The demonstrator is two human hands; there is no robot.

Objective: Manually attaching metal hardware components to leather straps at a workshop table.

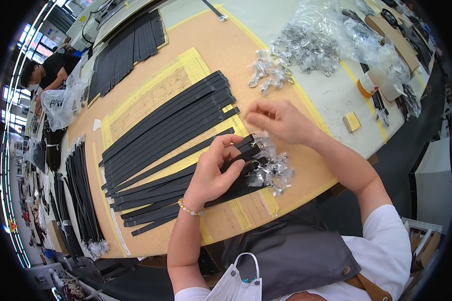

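Note:
My left hand (208, 170), with a beaded bracelet at the wrist, curls over the ends of several black straps (158, 193). One black strap (246, 151) runs between its thumb and fingers. Plastic-wrapped metal clasps (271, 173) sit in a cluster at these strap ends, just right of the hand. Above them my right hand (281, 120) hovers, slightly smeared, its fingers curled in a pinch; whatever they may hold is hidden. Beyond my left hand lies a row of flat black straps (171, 123) without visible clasps at their ends.
Loose wrapped clasps (270, 72) lie beyond my right hand, near a plastic bag (311, 37) full of more. An amber-filled container (370, 83) and a yellow block (352, 122) stand at right. Strap bundles (83, 193) lie left; a person (55, 70) works at far left.

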